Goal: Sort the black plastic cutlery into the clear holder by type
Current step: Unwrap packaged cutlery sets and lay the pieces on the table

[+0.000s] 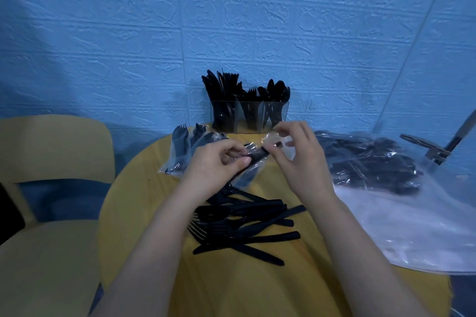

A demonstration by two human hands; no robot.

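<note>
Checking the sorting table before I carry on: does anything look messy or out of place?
Loose forks and knives lie crisscrossed in a heap on the yellow table, unsorted. The clear holder stands upright. Both hands pinch a wrapped cutlery packet.

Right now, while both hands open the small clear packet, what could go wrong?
1. The left hand and right hand pull the thin clear plastic wrapper apart above the yellow round table; a sudden tear could drop the black plastic piece into the loose pile of black forks and knives.
2. The clear three-compartment holder looks full, so adding more may knock pieces out.
</note>
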